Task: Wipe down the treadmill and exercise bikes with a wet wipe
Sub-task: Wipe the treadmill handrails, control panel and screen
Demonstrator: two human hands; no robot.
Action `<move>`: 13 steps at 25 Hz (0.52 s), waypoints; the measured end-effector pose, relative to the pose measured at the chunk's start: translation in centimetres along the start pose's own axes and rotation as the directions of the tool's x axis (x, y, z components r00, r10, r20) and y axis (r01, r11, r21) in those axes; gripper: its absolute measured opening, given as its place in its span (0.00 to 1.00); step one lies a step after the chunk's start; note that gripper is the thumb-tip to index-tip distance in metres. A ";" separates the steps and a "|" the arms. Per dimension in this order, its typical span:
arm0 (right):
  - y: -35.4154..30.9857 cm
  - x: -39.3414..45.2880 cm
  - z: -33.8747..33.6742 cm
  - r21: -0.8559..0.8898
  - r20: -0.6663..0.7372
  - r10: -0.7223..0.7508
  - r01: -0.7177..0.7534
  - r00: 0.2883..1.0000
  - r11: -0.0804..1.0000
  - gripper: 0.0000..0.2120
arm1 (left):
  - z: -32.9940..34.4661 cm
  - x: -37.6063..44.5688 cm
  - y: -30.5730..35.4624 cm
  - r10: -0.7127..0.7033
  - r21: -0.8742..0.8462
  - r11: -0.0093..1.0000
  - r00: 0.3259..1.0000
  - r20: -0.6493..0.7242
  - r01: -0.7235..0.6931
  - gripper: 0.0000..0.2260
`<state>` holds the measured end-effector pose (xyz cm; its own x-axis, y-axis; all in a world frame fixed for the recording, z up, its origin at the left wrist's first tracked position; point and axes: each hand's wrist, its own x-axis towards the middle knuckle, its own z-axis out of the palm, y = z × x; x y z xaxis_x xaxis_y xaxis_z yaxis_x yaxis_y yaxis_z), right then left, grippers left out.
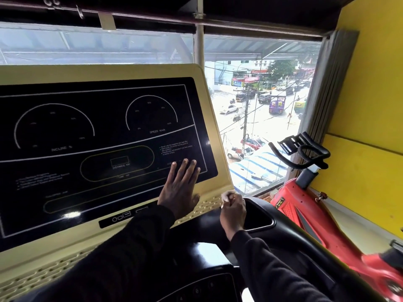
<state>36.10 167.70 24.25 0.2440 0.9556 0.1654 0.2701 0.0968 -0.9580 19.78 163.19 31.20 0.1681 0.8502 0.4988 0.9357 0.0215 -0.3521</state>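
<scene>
The treadmill's cream console (102,71) fills the left of the view, with a black display panel (91,136) showing incline and speed dials. My left hand (180,190) lies flat with straight fingers on the panel's lower right corner. My right hand (232,211) is curled at the console's lower right corner and pinches a small white wet wipe (225,196) against the perforated cream strip. A red exercise bike (305,205) with black handlebars (303,149) stands to the right.
A black cup-holder tray (259,219) sits just right of my right hand. A large window (257,118) overlooks a street behind the console. A yellow wall (370,105) and grey curtain (327,83) close off the right side.
</scene>
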 end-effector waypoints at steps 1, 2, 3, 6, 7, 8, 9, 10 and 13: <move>-0.5 -0.5 0.3 -0.001 0.017 0.026 -0.026 1.000 1.000 0.07 | 0.1 -0.8 0.2 -0.002 -0.022 1.000 1.000 -0.012 0.002 0.38; -0.9 -1.3 0.7 -0.033 0.066 0.012 -0.010 0.998 0.999 0.08 | 0.2 -1.5 0.3 -0.007 -0.039 0.999 1.000 -0.025 0.006 0.37; -1.1 -2.3 1.3 -0.069 0.139 -0.014 0.024 0.990 0.997 0.07 | 0.2 -2.1 0.4 -0.017 -0.053 0.999 0.999 -0.038 0.015 0.37; -1.1 -2.2 1.4 -0.146 0.204 0.000 0.030 0.979 0.989 0.03 | -0.1 -3.6 0.0 -0.081 -0.084 0.994 0.994 -0.070 0.075 0.36; -1.3 -1.4 1.1 -0.120 0.138 0.058 -0.042 0.989 0.992 0.02 | -0.4 -4.1 -0.5 -0.110 -0.089 0.991 0.991 -0.071 0.103 0.35; -1.8 -1.0 0.9 -0.048 0.057 0.112 -0.109 0.992 0.993 0.02 | -0.5 -4.8 -1.0 -0.133 -0.091 0.988 0.989 -0.072 0.126 0.35; -2.1 -1.1 1.0 0.003 0.010 0.174 -0.174 0.985 0.985 0.02 | -0.6 -5.4 -1.5 -0.150 -0.094 0.985 0.986 -0.076 0.143 0.35; -2.3 -1.6 1.5 0.027 0.019 0.198 -0.199 0.980 0.980 0.04 | -0.7 -6.0 -2.0 -0.164 -0.098 0.983 0.983 -0.079 0.156 0.35; -2.4 -5.1 3.9 -0.092 0.259 0.157 -0.137 0.953 0.986 0.05 | -0.8 -7.3 -2.9 -0.191 -0.102 0.978 0.979 -0.073 0.183 0.34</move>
<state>30.61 163.68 24.84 0.0334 0.9980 -0.0535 0.3183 -0.0614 -0.9460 16.12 156.47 29.19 0.0083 0.7899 0.6131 0.9774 0.1231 -0.1718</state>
